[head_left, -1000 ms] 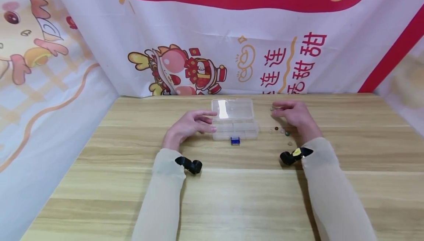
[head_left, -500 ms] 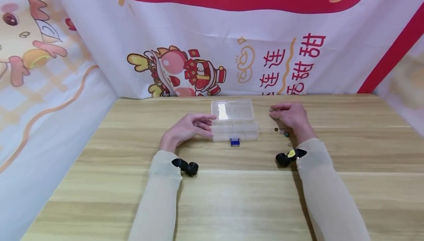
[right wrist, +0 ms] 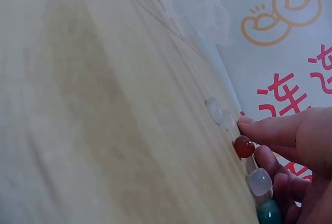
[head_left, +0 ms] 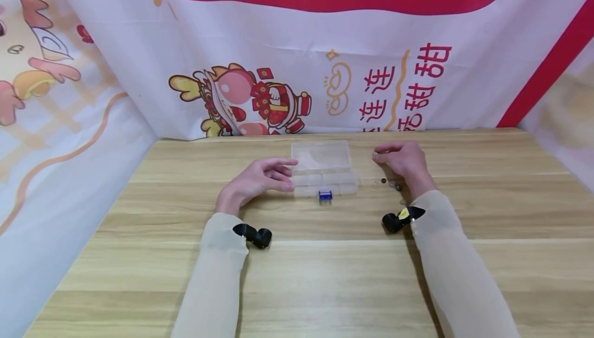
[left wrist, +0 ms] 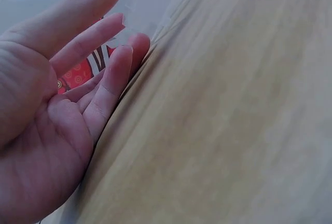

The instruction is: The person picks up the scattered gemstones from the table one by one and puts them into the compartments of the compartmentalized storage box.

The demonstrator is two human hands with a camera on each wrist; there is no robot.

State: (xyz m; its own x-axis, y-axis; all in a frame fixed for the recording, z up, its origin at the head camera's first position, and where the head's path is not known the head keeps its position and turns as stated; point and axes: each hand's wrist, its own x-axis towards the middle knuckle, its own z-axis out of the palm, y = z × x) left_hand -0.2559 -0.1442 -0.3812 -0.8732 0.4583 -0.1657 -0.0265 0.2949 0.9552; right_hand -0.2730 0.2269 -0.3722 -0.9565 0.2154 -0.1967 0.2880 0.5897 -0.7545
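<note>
A clear plastic compartment box (head_left: 325, 180) lies on the table with its lid raised back and a blue latch (head_left: 326, 195) at its front. My left hand (head_left: 260, 179) is at the box's left side, thumb and fingers loosely extended, fingertips right at its edge. To the right of the box, my right hand (head_left: 406, 160) pinches a small clear bead (head_left: 375, 155) between thumb and forefinger. Nearer to me are a reddish-brown bead (right wrist: 244, 147), a whitish translucent bead (right wrist: 259, 182), a green bead (right wrist: 269, 212) and a clear bead (right wrist: 213, 111).
The wooden table (head_left: 315, 281) meets a printed cloth (head_left: 260, 33) hanging behind it, close beyond the box lid. Another small pale bead (head_left: 402, 202) lies by the right wrist. A black wrist camera (head_left: 394, 222) sits on the right sleeve, low over the table.
My right thumb and forefinger have closed together on the clear bead. My left hand stays by the box. The head view has shifted slightly, and the bright reflection on the lid has faded.
</note>
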